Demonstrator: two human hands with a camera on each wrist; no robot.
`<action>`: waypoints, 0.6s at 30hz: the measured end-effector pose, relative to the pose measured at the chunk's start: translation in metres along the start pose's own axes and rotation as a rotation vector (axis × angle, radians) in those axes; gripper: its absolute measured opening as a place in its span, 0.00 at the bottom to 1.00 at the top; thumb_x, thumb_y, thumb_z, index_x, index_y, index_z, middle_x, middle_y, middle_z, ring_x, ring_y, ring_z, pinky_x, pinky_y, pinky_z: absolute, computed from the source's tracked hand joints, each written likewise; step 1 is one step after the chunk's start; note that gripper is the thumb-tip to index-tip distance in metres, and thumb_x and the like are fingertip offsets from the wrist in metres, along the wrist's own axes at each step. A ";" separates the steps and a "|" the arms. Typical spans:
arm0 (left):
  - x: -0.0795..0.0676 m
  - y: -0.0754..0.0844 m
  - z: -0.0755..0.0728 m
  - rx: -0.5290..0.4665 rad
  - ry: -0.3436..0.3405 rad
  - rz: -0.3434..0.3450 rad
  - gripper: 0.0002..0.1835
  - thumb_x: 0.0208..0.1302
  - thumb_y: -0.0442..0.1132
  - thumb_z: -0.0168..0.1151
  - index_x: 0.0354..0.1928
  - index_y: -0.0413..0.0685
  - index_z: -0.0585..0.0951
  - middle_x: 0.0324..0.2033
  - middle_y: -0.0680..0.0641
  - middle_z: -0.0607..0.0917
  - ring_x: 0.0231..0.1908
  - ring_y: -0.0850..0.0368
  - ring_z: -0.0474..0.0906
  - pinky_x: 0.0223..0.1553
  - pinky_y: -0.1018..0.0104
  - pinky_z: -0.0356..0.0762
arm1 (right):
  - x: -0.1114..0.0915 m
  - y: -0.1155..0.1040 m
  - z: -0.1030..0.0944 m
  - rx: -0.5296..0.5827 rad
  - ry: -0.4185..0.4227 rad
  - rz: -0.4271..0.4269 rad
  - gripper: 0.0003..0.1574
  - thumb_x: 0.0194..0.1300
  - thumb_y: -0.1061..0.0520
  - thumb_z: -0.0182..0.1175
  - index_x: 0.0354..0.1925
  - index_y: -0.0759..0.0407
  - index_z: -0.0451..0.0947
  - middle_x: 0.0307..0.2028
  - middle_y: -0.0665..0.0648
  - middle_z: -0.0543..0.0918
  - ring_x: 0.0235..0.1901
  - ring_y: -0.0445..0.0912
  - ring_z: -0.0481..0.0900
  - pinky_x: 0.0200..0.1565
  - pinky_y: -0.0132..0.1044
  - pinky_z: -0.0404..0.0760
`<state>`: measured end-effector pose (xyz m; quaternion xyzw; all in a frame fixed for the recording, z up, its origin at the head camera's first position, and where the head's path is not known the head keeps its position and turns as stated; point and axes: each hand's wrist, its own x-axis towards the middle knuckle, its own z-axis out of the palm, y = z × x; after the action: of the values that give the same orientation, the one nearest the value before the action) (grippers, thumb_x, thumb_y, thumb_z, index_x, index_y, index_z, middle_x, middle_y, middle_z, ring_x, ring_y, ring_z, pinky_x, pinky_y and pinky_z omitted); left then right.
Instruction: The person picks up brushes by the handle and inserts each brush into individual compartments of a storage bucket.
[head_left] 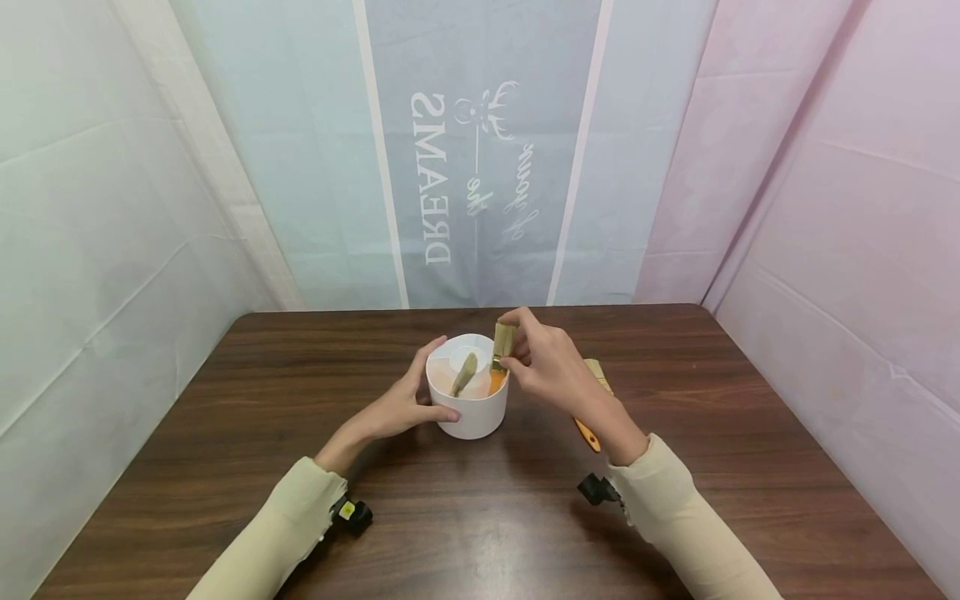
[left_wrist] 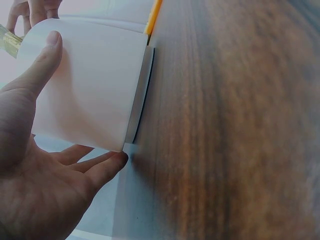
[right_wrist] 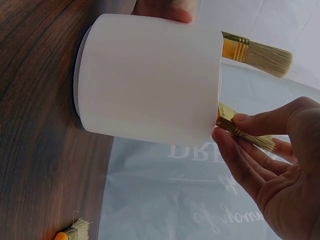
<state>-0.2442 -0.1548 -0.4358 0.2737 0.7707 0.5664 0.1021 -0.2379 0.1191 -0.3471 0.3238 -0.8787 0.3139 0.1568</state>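
A white round container (head_left: 471, 419) with inner dividers stands upright on the table. My left hand (head_left: 401, 407) grips its left side, the thumb across the front wall and the fingers behind, as the left wrist view shows on the container wall (left_wrist: 95, 90). With thumb and fingertips my right hand (head_left: 558, 367) pinches a paintbrush (head_left: 503, 337) by its metal band. That brush stands bristles up, its orange handle down inside the container's right part. A second paintbrush (head_left: 465, 375) leans in the container, bristles up; its bristles (right_wrist: 270, 59) show clearly in the right wrist view.
Another orange-handled paintbrush (head_left: 588, 435) lies on the dark wooden table (head_left: 480, 525), partly hidden under my right forearm. Behind the table's far edge hangs a printed curtain (head_left: 480, 275). Pale cloth walls (head_left: 112, 250) flank both sides.
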 end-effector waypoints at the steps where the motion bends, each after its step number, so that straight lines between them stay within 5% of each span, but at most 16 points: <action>1: 0.000 0.000 0.000 0.001 0.001 0.000 0.64 0.59 0.39 0.78 0.82 0.66 0.39 0.79 0.45 0.54 0.76 0.43 0.59 0.71 0.37 0.66 | 0.000 0.000 0.000 0.001 0.000 0.001 0.31 0.62 0.66 0.71 0.61 0.60 0.71 0.35 0.55 0.84 0.33 0.43 0.88 0.35 0.38 0.87; 18: 0.000 0.000 0.000 0.003 -0.002 -0.002 0.63 0.60 0.41 0.78 0.82 0.70 0.40 0.79 0.46 0.54 0.76 0.44 0.58 0.71 0.37 0.65 | 0.000 -0.001 0.000 0.020 0.002 -0.004 0.32 0.62 0.67 0.71 0.61 0.60 0.71 0.35 0.55 0.85 0.34 0.44 0.88 0.36 0.37 0.88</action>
<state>-0.2440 -0.1551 -0.4353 0.2737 0.7717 0.5647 0.1031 -0.2374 0.1192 -0.3467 0.3266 -0.8747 0.3226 0.1553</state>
